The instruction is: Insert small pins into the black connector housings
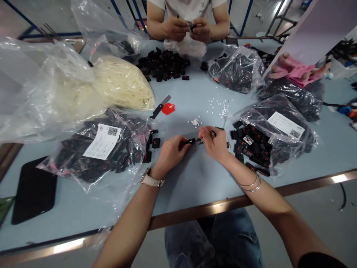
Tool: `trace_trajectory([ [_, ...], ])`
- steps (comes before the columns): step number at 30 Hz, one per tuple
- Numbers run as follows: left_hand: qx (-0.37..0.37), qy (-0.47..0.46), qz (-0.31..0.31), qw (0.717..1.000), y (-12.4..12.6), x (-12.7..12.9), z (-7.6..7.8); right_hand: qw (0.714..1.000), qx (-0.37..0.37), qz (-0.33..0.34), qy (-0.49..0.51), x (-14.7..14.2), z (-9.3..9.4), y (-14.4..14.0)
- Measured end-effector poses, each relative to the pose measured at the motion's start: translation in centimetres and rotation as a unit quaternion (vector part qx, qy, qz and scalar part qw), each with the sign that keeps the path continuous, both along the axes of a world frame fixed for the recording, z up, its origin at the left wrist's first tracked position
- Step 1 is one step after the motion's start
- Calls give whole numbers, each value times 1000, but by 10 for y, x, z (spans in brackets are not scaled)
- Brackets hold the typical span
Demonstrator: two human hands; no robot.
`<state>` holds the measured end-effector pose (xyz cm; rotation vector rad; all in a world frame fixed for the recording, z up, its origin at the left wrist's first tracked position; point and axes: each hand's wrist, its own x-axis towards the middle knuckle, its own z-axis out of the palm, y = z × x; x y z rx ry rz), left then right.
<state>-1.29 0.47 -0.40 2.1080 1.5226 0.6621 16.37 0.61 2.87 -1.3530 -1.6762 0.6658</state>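
Starting at the left, a dark tablet (35, 193) lies near the table (195, 178) edge, beside a bag (95, 149) of black parts with a white label. The left hand (169, 154) pinches a small black part (187, 142) just above the table, near its middle. The right hand (214, 143) pinches a thin black piece (213, 133) whose tip meets that part. Further right is a pile (251, 147) of black parts. Across the table, another person's hands (188, 29) are closed on something small.

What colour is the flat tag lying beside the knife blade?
Red tag, beside the knife; clearest in the head view.
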Motion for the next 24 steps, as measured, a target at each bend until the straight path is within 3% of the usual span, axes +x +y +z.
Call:
trace_trajectory([
  [5,5,4,-3,1000,0,0,-1,1000,-1,5,23,-8,-8,-1],
  [24,2,6,1,1000,0,1,1,999,2,15,-39,-12,-10,2],
])
